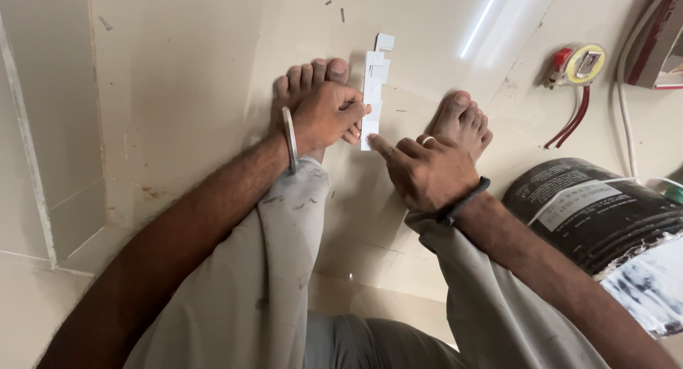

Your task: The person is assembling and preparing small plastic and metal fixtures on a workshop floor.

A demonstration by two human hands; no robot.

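- White strip (373, 92): a run of small white flat pieces laid end to end on the floor (192, 77), between the two bare feet, running away from the person; far end has a loose square piece a bit off line.
- Left hand (326, 116): fingers curled together, pinching the strip's near part at its left edge, resting over the left foot (309, 77); metal bangle (289, 138) on the wrist.
- Right hand (427, 170): index finger out, tip touching the strip's near end; other fingers folded; ring on one finger, dark band (464, 198) on the wrist.
- Step, as judged: lining up or pressing down the nearest piece of the strip.
- Next move would call for a steady hold by the left hand and a fine nudge by the right fingertip so the pieces stay in line.
- Right foot (461, 120) just right of the strip.
- Around: tape measure (580, 63) with red cord far right, black bucket (605, 212) lying at right edge, white cable beside it, wall tiles at left.
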